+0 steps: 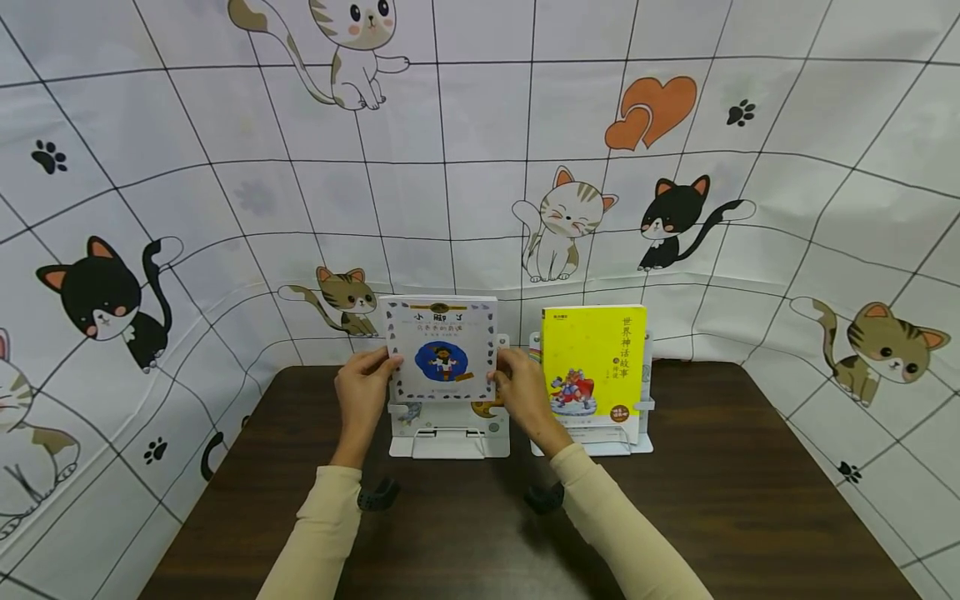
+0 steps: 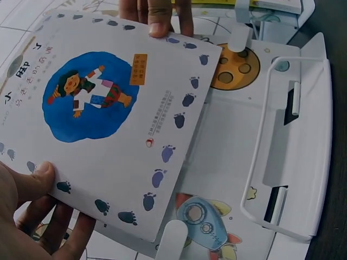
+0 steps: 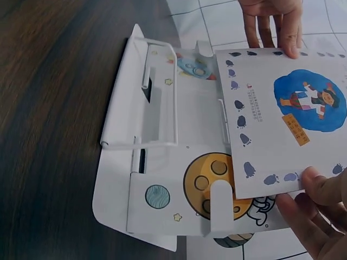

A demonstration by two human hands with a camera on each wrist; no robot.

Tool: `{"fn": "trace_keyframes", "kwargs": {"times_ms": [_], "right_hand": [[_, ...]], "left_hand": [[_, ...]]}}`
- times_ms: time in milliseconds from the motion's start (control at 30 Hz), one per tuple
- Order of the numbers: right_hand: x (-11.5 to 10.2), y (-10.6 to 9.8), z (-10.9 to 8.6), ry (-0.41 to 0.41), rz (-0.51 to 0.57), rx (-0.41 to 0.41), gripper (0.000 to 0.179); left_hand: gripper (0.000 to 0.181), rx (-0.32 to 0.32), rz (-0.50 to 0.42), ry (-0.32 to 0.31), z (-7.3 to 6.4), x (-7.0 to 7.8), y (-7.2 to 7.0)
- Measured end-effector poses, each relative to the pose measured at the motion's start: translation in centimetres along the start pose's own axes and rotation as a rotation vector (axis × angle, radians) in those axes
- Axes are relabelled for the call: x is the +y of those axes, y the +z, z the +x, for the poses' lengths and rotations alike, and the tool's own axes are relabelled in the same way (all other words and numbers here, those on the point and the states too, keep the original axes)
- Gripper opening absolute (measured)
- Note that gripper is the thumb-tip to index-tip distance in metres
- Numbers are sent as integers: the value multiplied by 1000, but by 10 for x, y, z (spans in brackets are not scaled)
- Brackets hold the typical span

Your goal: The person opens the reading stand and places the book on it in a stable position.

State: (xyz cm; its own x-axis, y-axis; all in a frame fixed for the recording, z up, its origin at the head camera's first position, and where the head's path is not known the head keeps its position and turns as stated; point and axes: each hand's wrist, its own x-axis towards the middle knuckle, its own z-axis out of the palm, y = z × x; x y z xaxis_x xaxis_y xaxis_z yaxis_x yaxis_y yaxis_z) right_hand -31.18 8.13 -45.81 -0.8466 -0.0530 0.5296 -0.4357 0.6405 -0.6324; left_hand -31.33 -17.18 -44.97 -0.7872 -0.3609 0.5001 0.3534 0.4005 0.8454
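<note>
A white picture book (image 1: pixel 442 350) with a blue oval and footprint border is held upright between both hands. My left hand (image 1: pixel 364 400) pinches its left edge, thumb on the cover and fingers behind. On the opposite edge my right hand (image 1: pixel 527 398) pinches it the same way. Just behind and below the book stands a white book stand (image 1: pixel 450 442) printed with a planet and a rocket. In the left wrist view, the book's lower edge (image 2: pixel 179 200) lies above the stand's wire holder (image 2: pixel 255 157) and side clips.
To the right, a yellow book (image 1: pixel 596 358) leans on a second white stand (image 1: pixel 630 446). Both stands are on a dark wooden table (image 1: pixel 720 500). Behind it hangs a white gridded cloth (image 1: pixel 480 200) with cartoon cats.
</note>
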Motion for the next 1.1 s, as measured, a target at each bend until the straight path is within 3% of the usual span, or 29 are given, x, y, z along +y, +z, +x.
{"fn": "trace_keyframes", "kwargs": {"times_ms": [333,567,733,1100], "right_hand": [[2,3,-8,-67,-97,68,12],[8,11,-18,-6,-80,107,21],[12,16,-24,27,-55,101,26],[15,23,-32,-19,-87,117,15]], "left_hand": [[30,-65,90,-36,-4,-8,0],[32,-111,157,-2,-10,-15,2],[30,-101,162,25,-16,-21,4],[19,-75,210,29,-25,-29,0]]}}
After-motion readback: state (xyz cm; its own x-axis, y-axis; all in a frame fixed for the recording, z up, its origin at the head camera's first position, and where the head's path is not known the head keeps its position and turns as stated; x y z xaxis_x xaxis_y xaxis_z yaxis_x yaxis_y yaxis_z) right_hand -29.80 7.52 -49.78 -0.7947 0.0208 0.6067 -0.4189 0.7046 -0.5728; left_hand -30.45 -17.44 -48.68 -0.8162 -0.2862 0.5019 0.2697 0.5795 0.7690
